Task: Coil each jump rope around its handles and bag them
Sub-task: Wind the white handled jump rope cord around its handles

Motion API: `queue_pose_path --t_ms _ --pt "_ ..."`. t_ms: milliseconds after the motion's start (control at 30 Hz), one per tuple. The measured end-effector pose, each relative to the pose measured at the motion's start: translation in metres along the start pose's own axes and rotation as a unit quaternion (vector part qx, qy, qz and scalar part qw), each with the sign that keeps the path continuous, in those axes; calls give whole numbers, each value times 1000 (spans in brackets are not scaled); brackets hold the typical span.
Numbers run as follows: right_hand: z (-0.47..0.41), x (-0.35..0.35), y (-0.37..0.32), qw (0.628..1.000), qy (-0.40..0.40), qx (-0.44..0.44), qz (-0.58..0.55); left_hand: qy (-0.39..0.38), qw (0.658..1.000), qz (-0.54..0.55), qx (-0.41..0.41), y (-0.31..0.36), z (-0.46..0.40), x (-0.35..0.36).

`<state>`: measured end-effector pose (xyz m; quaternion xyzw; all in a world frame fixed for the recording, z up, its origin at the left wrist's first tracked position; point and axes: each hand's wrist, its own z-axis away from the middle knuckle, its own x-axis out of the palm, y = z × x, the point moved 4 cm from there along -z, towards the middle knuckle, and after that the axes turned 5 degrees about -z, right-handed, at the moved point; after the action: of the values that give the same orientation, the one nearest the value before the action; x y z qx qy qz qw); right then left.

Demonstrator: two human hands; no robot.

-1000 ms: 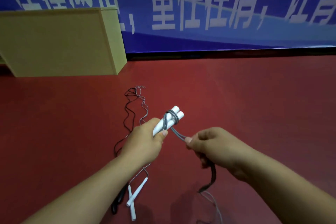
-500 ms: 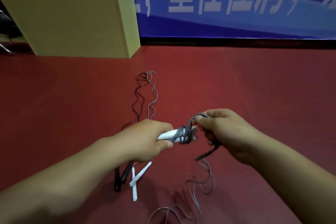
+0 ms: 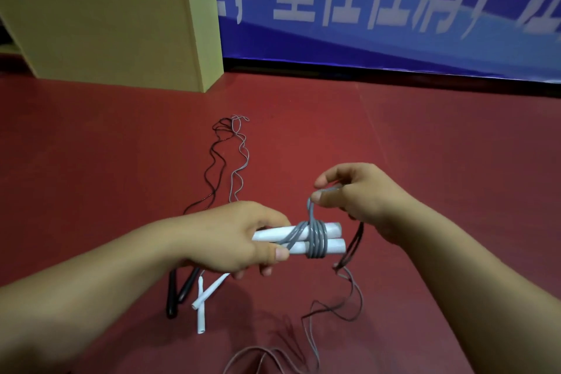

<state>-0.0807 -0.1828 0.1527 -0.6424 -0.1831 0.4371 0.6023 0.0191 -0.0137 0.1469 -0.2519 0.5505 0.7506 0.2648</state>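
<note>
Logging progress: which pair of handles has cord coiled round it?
The white pair gripped by the left hand, with grey cord wound round it. The floor pairs, black and white, are bare.

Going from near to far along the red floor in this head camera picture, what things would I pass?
Loose grey cord → white handles on the floor → white handles wrapped in grey cord, held by the left hand → yellow wooden box → blue banner.

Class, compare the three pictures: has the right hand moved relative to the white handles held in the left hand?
Yes. The right hand has come up from beside the white handles to above them, pulling the grey cord upward.
</note>
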Motion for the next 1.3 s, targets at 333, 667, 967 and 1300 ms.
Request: queue_pose_path --t_ms 333,667,967,1300 --pt "2 32 3 987 -83 65 -123 138 919 370 16 -7 5 -20" --pt "4 40 19 985 -71 132 -82 330 828 448 -65 -38 -5 -40" --pt "19 37 -20 982 -136 97 -92 395 872 263 -118 -67 -5 -41" --pt "17 40 -26 974 -135 65 -167 343 931 -44 -116 -66 -10 -32"
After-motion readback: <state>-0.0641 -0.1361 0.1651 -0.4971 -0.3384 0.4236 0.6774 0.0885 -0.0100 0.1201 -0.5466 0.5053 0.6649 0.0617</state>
